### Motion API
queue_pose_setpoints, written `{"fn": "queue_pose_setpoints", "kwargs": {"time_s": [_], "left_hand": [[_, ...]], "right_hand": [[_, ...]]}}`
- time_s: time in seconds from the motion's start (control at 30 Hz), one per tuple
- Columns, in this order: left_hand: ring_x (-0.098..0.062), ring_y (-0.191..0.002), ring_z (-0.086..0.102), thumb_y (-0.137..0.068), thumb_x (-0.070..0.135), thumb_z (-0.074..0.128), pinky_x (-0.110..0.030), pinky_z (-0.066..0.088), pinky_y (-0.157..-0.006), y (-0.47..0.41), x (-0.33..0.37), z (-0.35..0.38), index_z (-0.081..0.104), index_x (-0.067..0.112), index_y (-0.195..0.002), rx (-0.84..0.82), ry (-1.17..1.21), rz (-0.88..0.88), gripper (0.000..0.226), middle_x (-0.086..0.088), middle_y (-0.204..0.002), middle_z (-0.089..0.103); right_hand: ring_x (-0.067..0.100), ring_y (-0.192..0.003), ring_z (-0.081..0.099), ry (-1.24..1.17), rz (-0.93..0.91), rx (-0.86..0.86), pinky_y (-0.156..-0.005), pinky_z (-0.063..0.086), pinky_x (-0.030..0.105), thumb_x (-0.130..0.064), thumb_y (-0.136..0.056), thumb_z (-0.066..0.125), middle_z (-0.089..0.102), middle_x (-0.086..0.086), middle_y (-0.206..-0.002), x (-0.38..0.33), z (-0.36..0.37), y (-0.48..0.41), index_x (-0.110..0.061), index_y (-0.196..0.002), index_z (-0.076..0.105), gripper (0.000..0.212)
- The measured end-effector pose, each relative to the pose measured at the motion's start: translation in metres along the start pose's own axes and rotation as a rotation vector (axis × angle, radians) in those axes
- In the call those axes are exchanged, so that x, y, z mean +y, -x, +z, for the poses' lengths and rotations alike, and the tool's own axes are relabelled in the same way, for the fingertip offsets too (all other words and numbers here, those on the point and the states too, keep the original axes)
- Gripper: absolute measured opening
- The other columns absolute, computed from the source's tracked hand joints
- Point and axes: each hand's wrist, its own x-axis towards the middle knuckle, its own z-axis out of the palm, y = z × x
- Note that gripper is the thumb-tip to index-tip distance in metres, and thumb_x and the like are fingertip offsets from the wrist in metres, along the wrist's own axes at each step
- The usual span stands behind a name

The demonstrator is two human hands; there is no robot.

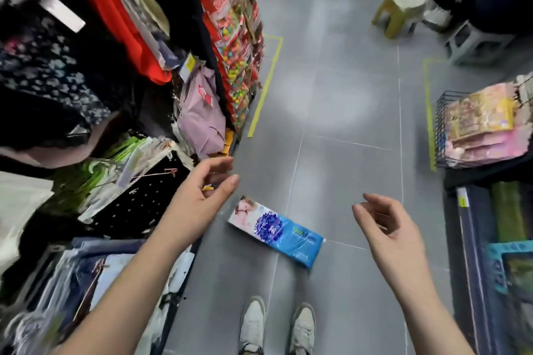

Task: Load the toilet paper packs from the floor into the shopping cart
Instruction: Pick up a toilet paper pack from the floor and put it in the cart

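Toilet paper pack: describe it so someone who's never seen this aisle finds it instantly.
Start on the grey tiled aisle floor between the hanging clothes and the wire basket of pink packets. The pack lies flat just ahead of the person's white shoes, below and between both open hands. It is the only item on the floor: blue wrapper, dark blue flower, white end.

Grey tiled floor [346, 95], perhaps stools [401, 10]
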Motion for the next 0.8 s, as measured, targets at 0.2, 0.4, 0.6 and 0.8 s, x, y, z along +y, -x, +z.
{"fn": "queue_pose_setpoints", "kwargs": {"time_s": [0.2,0.4,0.6,0.8], "left_hand": [[0.003,-0.110,0.064,-0.079,0.045,0.064,-0.011,0.050,-0.088,-0.057,-0.144,0.060,0.057,0.019,-0.133,-0.009,-0.021,-0.144,0.060,0.007,-0.124,0.065],[0.018,-0.099,0.060,-0.087,0.047,0.072,-0.008,0.047,-0.087,-0.111,-0.316,0.119,0.054,0.027,-0.130,-0.087,-0.123,-0.214,0.051,0.013,-0.125,0.061],[0.000,-0.107,0.065,-0.072,0.068,0.071,-0.030,0.052,-0.097,-0.150,-0.459,0.163,0.054,0.028,-0.132,-0.081,-0.201,-0.257,0.075,0.013,-0.123,0.064],[-0.002,-0.101,0.065,-0.085,0.053,0.074,-0.033,0.053,-0.096,-0.180,-0.548,0.195,0.049,0.018,-0.141,-0.114,-0.298,-0.333,0.071,0.003,-0.129,0.063]], "right_hand": [[-0.015,-0.081,0.063,0.064,0.153,0.017,-0.069,0.046,0.012,-0.032,-0.091,0.073,0.071,-0.012,-0.101,0.128,0.044,-0.064,-0.031,-0.114,0.066,0.023],[-0.012,-0.080,0.063,0.098,0.274,0.019,-0.070,0.047,0.023,-0.040,-0.088,0.075,0.071,-0.017,-0.095,0.296,0.109,-0.111,-0.033,-0.114,0.064,0.029],[-0.012,-0.074,0.062,0.140,0.313,0.023,-0.071,0.046,0.023,-0.043,-0.087,0.076,0.071,-0.012,-0.099,0.431,0.160,-0.145,-0.031,-0.115,0.062,0.033],[-0.016,-0.073,0.062,0.206,0.356,0.043,-0.076,0.048,0.026,-0.049,-0.084,0.075,0.072,-0.010,-0.103,0.518,0.189,-0.172,-0.031,-0.118,0.060,0.041]]}}
